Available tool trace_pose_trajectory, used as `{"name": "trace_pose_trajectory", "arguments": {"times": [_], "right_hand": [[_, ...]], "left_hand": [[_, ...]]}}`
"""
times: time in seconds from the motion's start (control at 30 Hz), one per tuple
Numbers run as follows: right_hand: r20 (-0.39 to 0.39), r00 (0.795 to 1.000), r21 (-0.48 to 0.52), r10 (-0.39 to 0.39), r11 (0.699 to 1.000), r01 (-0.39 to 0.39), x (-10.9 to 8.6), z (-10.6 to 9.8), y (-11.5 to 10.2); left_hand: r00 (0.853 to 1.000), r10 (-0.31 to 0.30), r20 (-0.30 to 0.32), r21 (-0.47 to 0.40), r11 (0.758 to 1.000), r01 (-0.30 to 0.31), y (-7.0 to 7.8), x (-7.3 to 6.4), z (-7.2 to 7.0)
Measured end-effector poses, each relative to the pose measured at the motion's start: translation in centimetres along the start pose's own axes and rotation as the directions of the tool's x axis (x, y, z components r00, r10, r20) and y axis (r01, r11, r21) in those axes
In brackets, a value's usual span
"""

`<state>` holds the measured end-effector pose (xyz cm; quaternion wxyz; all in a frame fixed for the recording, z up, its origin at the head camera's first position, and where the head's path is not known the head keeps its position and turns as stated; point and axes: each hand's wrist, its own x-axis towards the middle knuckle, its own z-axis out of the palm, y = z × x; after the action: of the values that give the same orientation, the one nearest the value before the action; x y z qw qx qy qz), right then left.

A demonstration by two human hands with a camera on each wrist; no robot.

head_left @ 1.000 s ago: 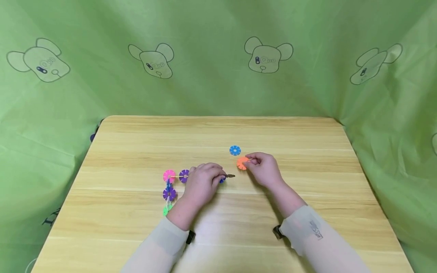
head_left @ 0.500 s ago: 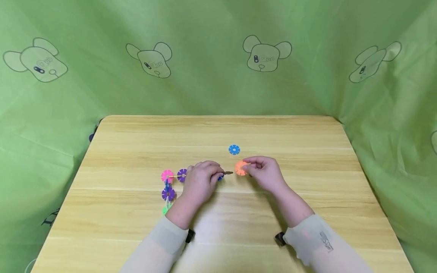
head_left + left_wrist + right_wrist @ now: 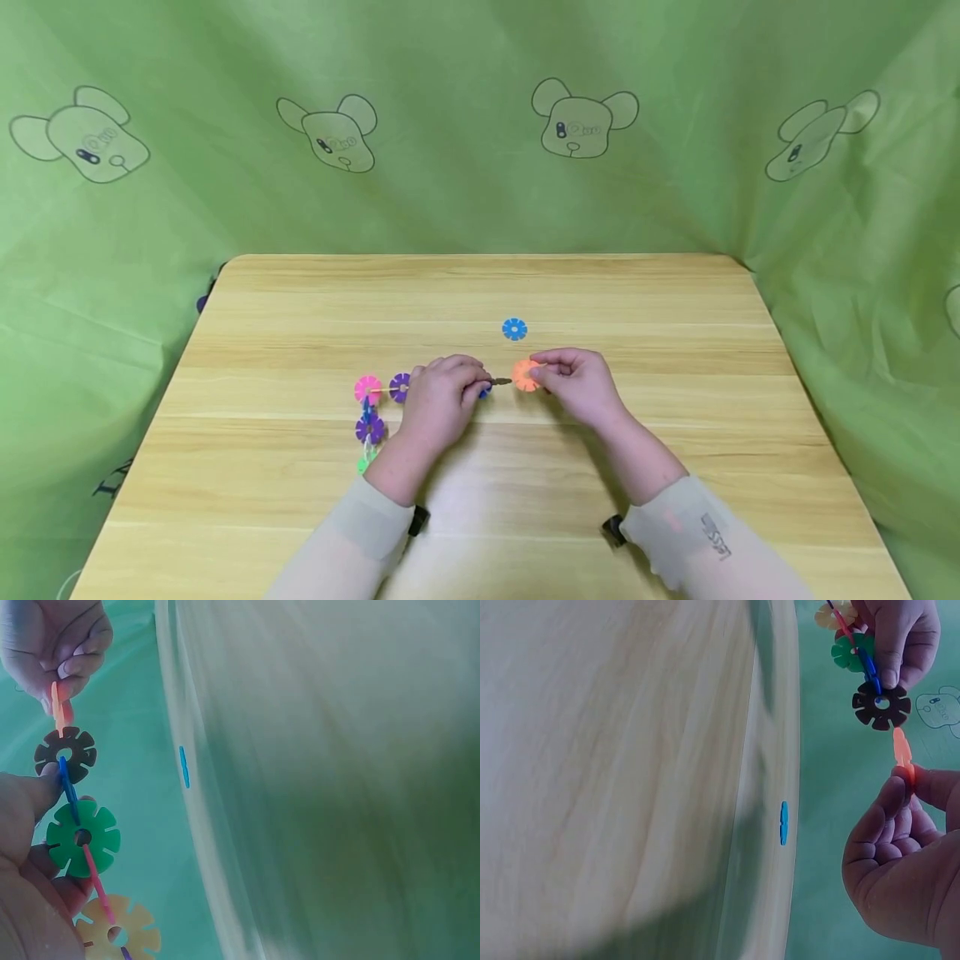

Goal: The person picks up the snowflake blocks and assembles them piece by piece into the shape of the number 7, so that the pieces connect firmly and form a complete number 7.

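A chain of notched plastic discs is gripped near its far end by my left hand [image 3: 442, 404]. In the left wrist view, its brown disc [image 3: 88, 745] is slotted to a blue disc [image 3: 71, 793] seen edge-on, followed by a green disc [image 3: 105, 832] and a yellow disc [image 3: 142, 930]. My thumb presses at the blue disc. My right hand [image 3: 581, 383] pinches an orange disc [image 3: 522, 377] between thumb and fingers. In the right wrist view, the orange disc stands edge-on, its tip right at the brown disc's rim. My left hand hides the chain's middle in the head view.
A loose blue disc [image 3: 514, 329] lies on the wooden table [image 3: 675, 317] beyond my hands. Left of my left hand, the chain runs through a purple disc [image 3: 397, 388] to a pink disc [image 3: 361, 388], then bends toward me. Green cloth [image 3: 465, 200] surrounds the table.
My right hand has moved the orange disc toward me and slightly left, close to the brown disc. The left hand has kept its grip, nearly still.
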<state>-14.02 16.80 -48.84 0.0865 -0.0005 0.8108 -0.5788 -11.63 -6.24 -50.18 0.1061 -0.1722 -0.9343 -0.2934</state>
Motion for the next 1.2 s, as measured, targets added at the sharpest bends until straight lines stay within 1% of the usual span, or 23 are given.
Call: {"name": "trace_pose_trajectory", "arguments": {"times": [0.23,0.43,0.63,0.8,1.03,1.2], "right_hand": [[-0.014,1.000,0.011,-0.007,1.000,0.007,-0.11,0.40,0.02],[-0.014,1.000,0.033,0.014,0.999,-0.013,-0.32,0.71,-0.06],[-0.012,1.000,0.018,0.020,1.000,-0.020,-0.43,0.90,-0.01],[-0.009,1.000,0.024,0.022,0.999,-0.022,-0.47,0.94,0.01],[-0.010,1.000,0.045,0.021,0.999,-0.020,-0.59,0.96,-0.20],[-0.019,0.999,0.057,0.042,0.998,-0.041,-0.77,1.01,-0.18]], "left_hand": [[1.000,-0.001,-0.008,-0.014,1.000,0.001,0.02,0.01,0.15],[1.000,-0.006,-0.012,-0.013,1.000,0.006,0.04,0.02,0.14],[1.000,-0.012,-0.006,-0.012,1.000,0.012,0.10,0.09,0.12],[1.000,-0.013,-0.006,-0.017,1.000,0.013,0.13,0.13,0.08],[1.000,-0.002,-0.010,-0.001,1.000,0.002,0.31,0.17,0.06],[1.000,0.015,-0.024,0.008,1.000,-0.015,0.51,0.13,0.11]]}}
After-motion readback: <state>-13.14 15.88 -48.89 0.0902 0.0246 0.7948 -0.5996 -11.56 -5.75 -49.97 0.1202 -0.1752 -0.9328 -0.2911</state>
